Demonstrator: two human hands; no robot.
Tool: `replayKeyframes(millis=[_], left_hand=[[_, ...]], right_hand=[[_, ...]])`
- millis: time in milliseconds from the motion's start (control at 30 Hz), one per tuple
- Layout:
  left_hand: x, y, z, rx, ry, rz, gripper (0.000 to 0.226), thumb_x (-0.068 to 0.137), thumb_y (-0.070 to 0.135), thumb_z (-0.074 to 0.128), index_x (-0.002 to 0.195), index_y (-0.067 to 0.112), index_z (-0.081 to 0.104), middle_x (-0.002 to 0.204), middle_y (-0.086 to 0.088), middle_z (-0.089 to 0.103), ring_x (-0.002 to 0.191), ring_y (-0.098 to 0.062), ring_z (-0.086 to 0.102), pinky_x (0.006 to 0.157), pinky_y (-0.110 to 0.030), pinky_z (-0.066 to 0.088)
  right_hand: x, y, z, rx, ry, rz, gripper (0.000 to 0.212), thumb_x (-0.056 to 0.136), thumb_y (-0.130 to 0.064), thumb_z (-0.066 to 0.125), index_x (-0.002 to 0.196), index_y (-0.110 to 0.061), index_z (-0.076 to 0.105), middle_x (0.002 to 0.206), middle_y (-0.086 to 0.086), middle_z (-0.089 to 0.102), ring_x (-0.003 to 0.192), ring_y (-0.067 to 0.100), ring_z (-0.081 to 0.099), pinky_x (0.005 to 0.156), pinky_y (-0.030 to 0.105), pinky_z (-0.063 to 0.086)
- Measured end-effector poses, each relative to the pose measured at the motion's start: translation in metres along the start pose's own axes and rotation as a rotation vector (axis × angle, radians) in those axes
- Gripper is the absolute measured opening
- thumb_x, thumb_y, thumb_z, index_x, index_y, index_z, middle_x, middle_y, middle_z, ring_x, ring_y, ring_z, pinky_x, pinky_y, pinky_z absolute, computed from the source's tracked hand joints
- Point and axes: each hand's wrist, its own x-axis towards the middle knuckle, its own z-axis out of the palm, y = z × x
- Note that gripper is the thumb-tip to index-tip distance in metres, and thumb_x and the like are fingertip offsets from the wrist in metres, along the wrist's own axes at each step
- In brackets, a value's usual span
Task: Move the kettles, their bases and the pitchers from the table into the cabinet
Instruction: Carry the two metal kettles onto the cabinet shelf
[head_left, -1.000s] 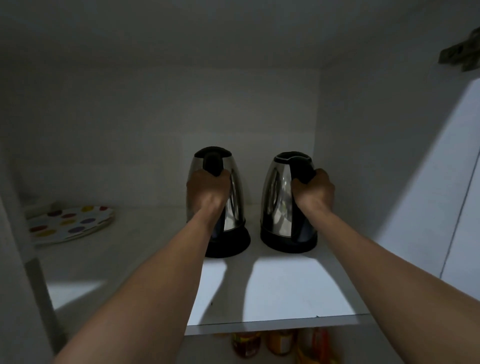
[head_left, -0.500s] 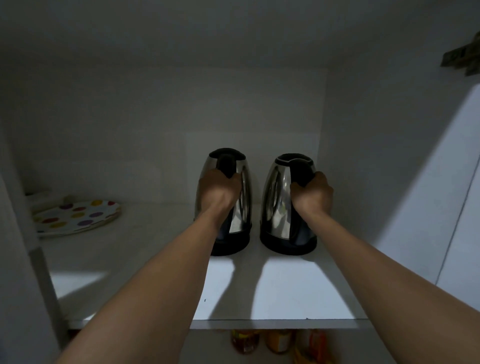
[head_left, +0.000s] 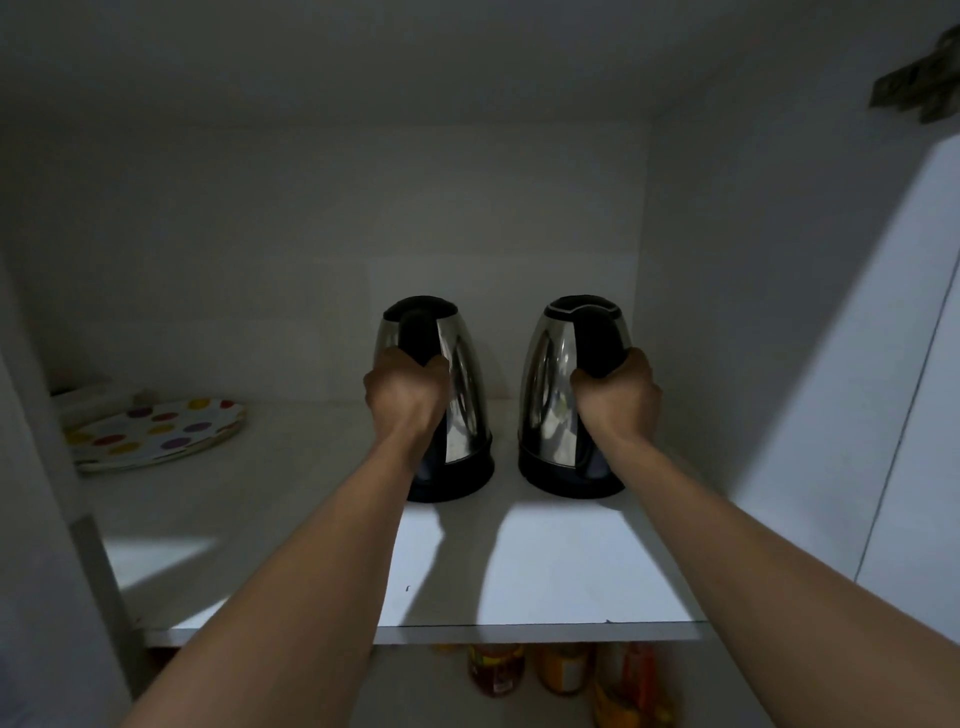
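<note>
Two steel kettles with black lids, handles and bottoms stand side by side on the white cabinet shelf (head_left: 545, 561), near the right wall. My left hand (head_left: 405, 395) is closed around the black handle of the left kettle (head_left: 462, 384). My right hand (head_left: 618, 395) grips the handle of the right kettle (head_left: 545, 384). Both kettles rest upright on the shelf, a small gap between them. No separate bases or pitchers are in view.
A dotted plate (head_left: 156, 431) lies at the shelf's far left. The cabinet's right wall (head_left: 727, 312) is close to the right kettle. Bottles and jars (head_left: 550, 670) stand on the shelf below. Bare shelf lies between plate and kettles.
The left kettle has shifted left a little, widening the gap to the right kettle. Both hands keep their hold on the handles.
</note>
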Motion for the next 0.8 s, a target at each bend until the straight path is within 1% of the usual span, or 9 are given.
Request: replayKeyframes(millis=[100, 167, 233, 333, 433, 500, 567, 667, 800], left_hand=[[-0.018, -0.008, -0.003, 0.037, 0.024, -0.006, 0.030, 0.079, 0.024, 0.063, 0.104, 0.007, 0.057, 0.087, -0.005, 0.058, 0.077, -0.025, 0.053, 0.069, -0.028, 0.042], [-0.029, -0.030, 0.002, 0.077, 0.057, -0.004, 0.036, 0.068, 0.028, 0.066, 0.098, 0.009, 0.064, 0.087, -0.011, 0.063, 0.077, -0.029, 0.060, 0.071, -0.032, 0.052], [-0.042, -0.058, 0.010, 0.150, 0.013, -0.029, 0.042, 0.062, 0.032, 0.067, 0.097, 0.010, 0.068, 0.098, -0.019, 0.063, 0.090, -0.036, 0.063, 0.082, -0.036, 0.055], [-0.052, -0.088, 0.023, 0.102, -0.092, -0.029, 0.044, 0.064, 0.025, 0.067, 0.105, 0.010, 0.062, 0.111, -0.027, 0.059, 0.097, -0.035, 0.060, 0.084, -0.029, 0.051], [-0.046, -0.091, 0.033, 0.092, -0.116, 0.000, 0.049, 0.068, 0.025, 0.067, 0.114, 0.010, 0.059, 0.114, -0.023, 0.059, 0.094, -0.036, 0.062, 0.079, -0.036, 0.055], [-0.043, -0.088, 0.042, 0.093, -0.125, 0.038, 0.054, 0.073, 0.024, 0.071, 0.123, 0.010, 0.056, 0.120, -0.021, 0.055, 0.103, -0.037, 0.059, 0.083, -0.035, 0.051], [-0.041, -0.082, 0.051, 0.076, -0.148, 0.034, 0.060, 0.080, 0.029, 0.073, 0.133, 0.014, 0.050, 0.129, -0.016, 0.047, 0.114, -0.035, 0.054, 0.089, -0.034, 0.046], [-0.030, -0.080, 0.069, 0.044, -0.210, -0.001, 0.068, 0.084, 0.049, 0.068, 0.141, 0.022, 0.044, 0.133, -0.011, 0.041, 0.117, -0.035, 0.054, 0.093, -0.037, 0.046], [-0.009, -0.081, 0.089, 0.009, -0.248, 0.022, 0.071, 0.084, 0.047, 0.070, 0.144, 0.022, 0.041, 0.134, -0.016, 0.044, 0.123, -0.040, 0.052, 0.100, -0.044, 0.047]], right_hand=[[-0.014, 0.023, 0.008, -0.017, 0.093, -0.027, 0.033, 0.076, -0.019, 0.073, 0.102, -0.005, 0.058, 0.094, 0.017, 0.063, 0.083, 0.034, 0.061, 0.070, 0.036, 0.049], [-0.022, 0.038, 0.013, -0.047, 0.112, 0.028, 0.038, 0.074, -0.023, 0.077, 0.102, -0.004, 0.060, 0.102, 0.023, 0.060, 0.093, 0.042, 0.061, 0.078, 0.040, 0.050], [-0.029, 0.055, 0.015, -0.055, 0.055, 0.156, 0.047, 0.072, -0.026, 0.080, 0.109, -0.006, 0.059, 0.113, 0.024, 0.055, 0.100, 0.043, 0.058, 0.085, 0.039, 0.047], [-0.036, 0.076, 0.018, -0.073, -0.018, 0.245, 0.062, 0.067, -0.030, 0.086, 0.115, -0.007, 0.055, 0.118, 0.022, 0.053, 0.099, 0.042, 0.060, 0.081, 0.038, 0.050], [-0.028, 0.081, 0.023, -0.048, -0.035, 0.230, 0.064, 0.067, -0.028, 0.087, 0.116, -0.006, 0.051, 0.117, 0.022, 0.055, 0.099, 0.043, 0.060, 0.081, 0.041, 0.053], [-0.019, 0.084, 0.027, -0.055, -0.047, 0.198, 0.065, 0.067, -0.027, 0.088, 0.115, -0.005, 0.050, 0.116, 0.022, 0.060, 0.099, 0.041, 0.062, 0.083, 0.043, 0.055], [-0.009, 0.087, 0.030, -0.076, -0.059, 0.177, 0.065, 0.068, -0.029, 0.087, 0.114, -0.005, 0.048, 0.113, 0.021, 0.063, 0.099, 0.040, 0.063, 0.082, 0.043, 0.054], [0.007, 0.094, 0.036, -0.094, -0.080, 0.166, 0.062, 0.071, -0.031, 0.084, 0.114, -0.008, 0.045, 0.111, 0.018, 0.064, 0.098, 0.039, 0.063, 0.082, 0.043, 0.053], [0.030, 0.101, 0.048, -0.078, -0.078, 0.176, 0.061, 0.074, -0.029, 0.081, 0.118, -0.009, 0.044, 0.115, 0.018, 0.062, 0.102, 0.038, 0.062, 0.076, 0.036, 0.045]])
